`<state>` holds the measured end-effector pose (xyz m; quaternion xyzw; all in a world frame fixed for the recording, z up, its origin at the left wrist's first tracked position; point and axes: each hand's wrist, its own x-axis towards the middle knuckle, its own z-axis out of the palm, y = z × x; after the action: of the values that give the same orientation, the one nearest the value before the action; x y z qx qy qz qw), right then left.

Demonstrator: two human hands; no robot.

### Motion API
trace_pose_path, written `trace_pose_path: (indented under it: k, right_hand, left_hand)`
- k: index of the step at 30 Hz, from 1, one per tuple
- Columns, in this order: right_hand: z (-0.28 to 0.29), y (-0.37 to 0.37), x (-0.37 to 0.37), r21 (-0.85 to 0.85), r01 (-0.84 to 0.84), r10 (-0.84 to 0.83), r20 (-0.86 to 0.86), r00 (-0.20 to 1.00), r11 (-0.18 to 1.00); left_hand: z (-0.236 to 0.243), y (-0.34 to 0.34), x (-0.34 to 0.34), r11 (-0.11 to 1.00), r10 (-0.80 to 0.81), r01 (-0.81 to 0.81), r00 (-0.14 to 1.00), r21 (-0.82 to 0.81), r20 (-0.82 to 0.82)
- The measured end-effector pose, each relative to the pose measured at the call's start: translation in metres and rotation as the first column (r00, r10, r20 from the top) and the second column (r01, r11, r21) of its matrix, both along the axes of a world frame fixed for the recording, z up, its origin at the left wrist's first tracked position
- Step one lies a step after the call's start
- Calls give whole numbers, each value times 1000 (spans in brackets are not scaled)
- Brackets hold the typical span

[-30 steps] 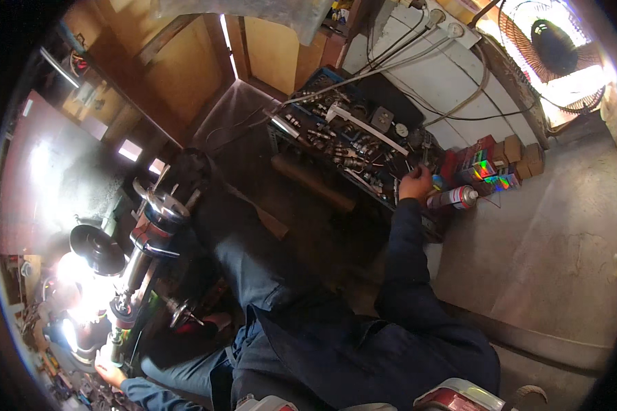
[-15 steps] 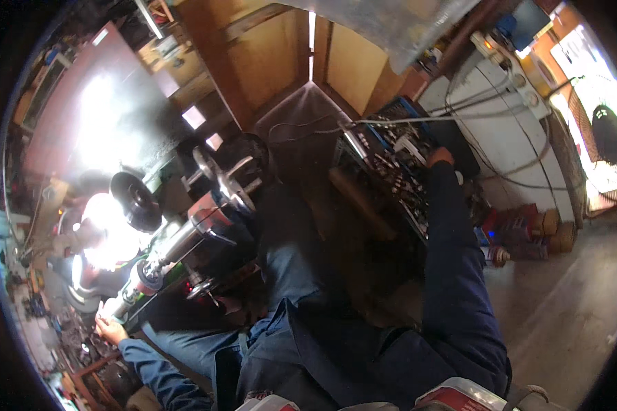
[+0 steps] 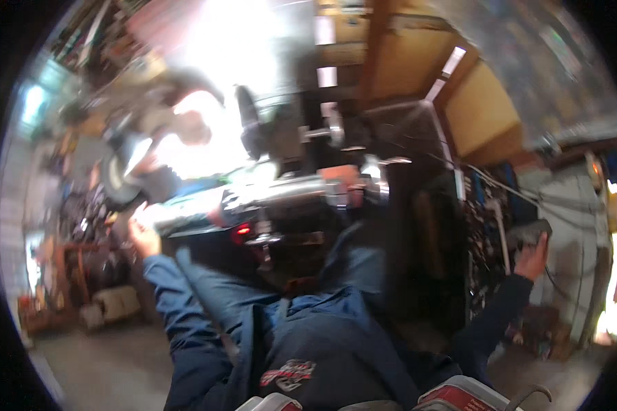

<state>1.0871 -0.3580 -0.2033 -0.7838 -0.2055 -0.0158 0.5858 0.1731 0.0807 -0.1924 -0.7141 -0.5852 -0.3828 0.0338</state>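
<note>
right hand (image 3: 530, 262) at edge of grey block (image 3: 526, 233), machine (image 3: 281, 193) well apart

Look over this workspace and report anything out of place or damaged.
Only the small tools stand out: they lie jumbled together near the right hand. No spill or break shows, but blur and glare hide fine detail on the metal machine, whose end the left hand touches.

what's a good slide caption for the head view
Left hand at the end of a shiny metal machine, right hand at a grey object beside cluttered metal parts.
</note>
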Motion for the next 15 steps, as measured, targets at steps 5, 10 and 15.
trace_pose_path:
  k: [5,10,15]
  right_hand:
    - [82,138,-178,591,-199,504,-410,760,781]
    - [131,237,-306,-21,-738,737,73,672,674]
    - [139,295,-445,-250,-882,916,80,393,401]
  left_hand:
    - [-12,-12,15,998,57,-55,985,-19,165]
    - [-3,-16,22,1000,-12,5,955,23,296]
    - [-9,-21,12,993,4,-29,976,111,219]
